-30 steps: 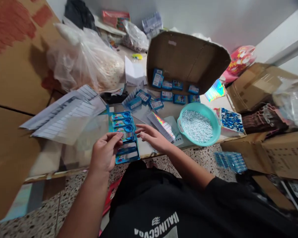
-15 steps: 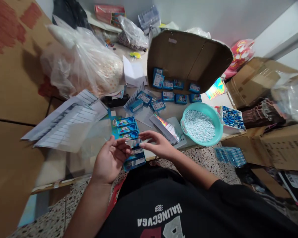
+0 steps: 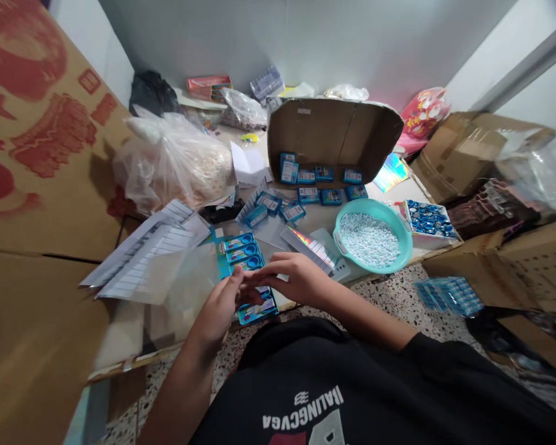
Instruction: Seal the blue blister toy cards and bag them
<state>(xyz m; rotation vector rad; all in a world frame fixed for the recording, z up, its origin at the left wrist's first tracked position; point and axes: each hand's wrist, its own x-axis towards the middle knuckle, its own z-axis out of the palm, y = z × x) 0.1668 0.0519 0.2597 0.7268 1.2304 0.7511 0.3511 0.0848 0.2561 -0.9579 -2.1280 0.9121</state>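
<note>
My left hand (image 3: 222, 309) and my right hand (image 3: 299, 277) meet at the fingertips above a row of blue printed packs (image 3: 241, 252). Both sets of fingers are drawn together; whatever lies between them is hidden. The packs nearest the far end show round blue rings, while my fingers partly cover the middle ones. At the near end of the row, a blue pack (image 3: 258, 311) lies by the table edge. Just beyond my right hand is a shiny holographic sheet (image 3: 308, 247).
A turquoise basin (image 3: 410, 244) of small white pieces stands right, beside a box of blue rings (image 3: 429, 219). Small blue boxes (image 3: 293, 212) lie in and before an open carton (image 3: 333, 133). Paper sheets (image 3: 152, 247) and a plastic bag (image 3: 176, 154) are left.
The view has tilted up a little. My right hand has come over to my left, and its fingers now cover the small clear piece that showed between my hands.
</note>
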